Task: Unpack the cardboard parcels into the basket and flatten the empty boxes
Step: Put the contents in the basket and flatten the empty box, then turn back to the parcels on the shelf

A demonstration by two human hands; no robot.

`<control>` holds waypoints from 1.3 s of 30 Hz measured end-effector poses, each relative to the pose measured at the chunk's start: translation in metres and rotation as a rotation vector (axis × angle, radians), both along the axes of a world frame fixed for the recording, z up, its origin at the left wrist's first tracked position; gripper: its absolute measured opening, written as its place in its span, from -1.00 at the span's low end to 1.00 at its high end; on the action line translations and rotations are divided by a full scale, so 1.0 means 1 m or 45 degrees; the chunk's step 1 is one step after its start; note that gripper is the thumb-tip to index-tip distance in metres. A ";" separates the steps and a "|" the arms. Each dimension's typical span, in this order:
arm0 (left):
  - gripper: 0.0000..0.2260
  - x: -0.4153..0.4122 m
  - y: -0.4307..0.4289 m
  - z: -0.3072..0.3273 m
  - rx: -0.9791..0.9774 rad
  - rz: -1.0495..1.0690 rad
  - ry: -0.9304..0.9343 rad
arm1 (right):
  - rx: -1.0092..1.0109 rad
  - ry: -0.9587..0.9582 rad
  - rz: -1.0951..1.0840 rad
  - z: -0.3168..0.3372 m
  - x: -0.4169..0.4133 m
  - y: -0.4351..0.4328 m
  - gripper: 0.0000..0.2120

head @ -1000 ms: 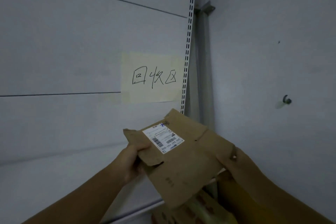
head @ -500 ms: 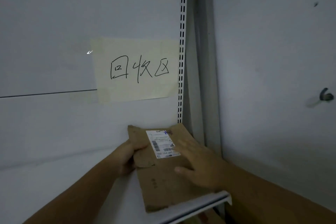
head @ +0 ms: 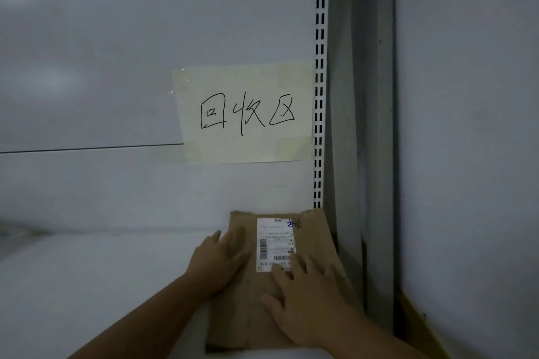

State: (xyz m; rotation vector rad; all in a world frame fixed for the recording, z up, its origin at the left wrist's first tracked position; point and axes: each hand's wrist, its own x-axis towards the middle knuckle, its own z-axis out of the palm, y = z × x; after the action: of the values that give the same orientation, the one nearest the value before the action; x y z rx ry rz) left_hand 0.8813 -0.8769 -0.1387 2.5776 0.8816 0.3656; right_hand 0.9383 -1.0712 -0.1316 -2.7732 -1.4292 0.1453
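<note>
A flattened brown cardboard box (head: 318, 239) with a white shipping label (head: 275, 239) lies flat on a white shelf (head: 102, 277), pushed into the right back corner. My left hand (head: 217, 264) rests palm down on the box's left edge, fingers spread. My right hand (head: 306, 297) presses flat on the box's lower middle, its fingers partly over the label's bottom. Neither hand grips the cardboard. No basket is in view.
A pale paper sign (head: 245, 114) with handwritten characters is taped to the shelf's back panel. A slotted metal upright (head: 319, 81) and a grey post (head: 376, 125) stand right of the box, then a white wall. More cardboard (head: 420, 329) shows at the lower right.
The box went from held up in both hands to lying flat on the shelf. My left hand let go of its edge and now lies flat on it. The view moved closer.
</note>
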 end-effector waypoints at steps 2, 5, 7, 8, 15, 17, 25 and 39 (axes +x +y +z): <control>-0.51 -0.001 -0.001 -0.002 0.078 -0.018 0.049 | -0.044 0.023 -0.040 0.000 -0.002 0.001 -0.34; -0.55 0.001 -0.006 0.004 0.075 -0.036 0.130 | -0.048 0.035 -0.060 0.004 -0.004 0.000 -0.33; -0.56 -0.001 -0.007 0.013 0.087 -0.079 0.199 | -0.053 0.070 -0.043 0.009 -0.005 -0.004 -0.33; -0.56 -0.006 -0.007 0.017 0.100 -0.119 0.238 | -0.058 0.099 -0.043 0.014 -0.006 -0.006 -0.35; -0.43 -0.127 0.031 0.069 0.307 -0.261 0.284 | 0.018 0.249 -0.222 0.077 -0.056 0.023 -0.51; -0.46 -0.188 0.054 0.088 0.361 -0.192 0.254 | -0.102 0.037 -0.167 0.086 -0.104 0.055 -0.49; -0.46 -0.481 0.161 0.115 0.525 0.417 0.430 | 0.071 -0.307 0.625 0.078 -0.336 0.243 -0.48; -0.48 -0.727 0.260 0.078 0.250 0.887 0.509 | 0.059 -0.169 1.268 0.052 -0.582 0.427 -0.39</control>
State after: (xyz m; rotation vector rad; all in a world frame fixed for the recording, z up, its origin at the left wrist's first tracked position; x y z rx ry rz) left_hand 0.1542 -0.6166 -0.0604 2.4720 1.9807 0.1175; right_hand 0.3563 -0.6443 -0.0795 -1.7931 -2.6355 -0.0685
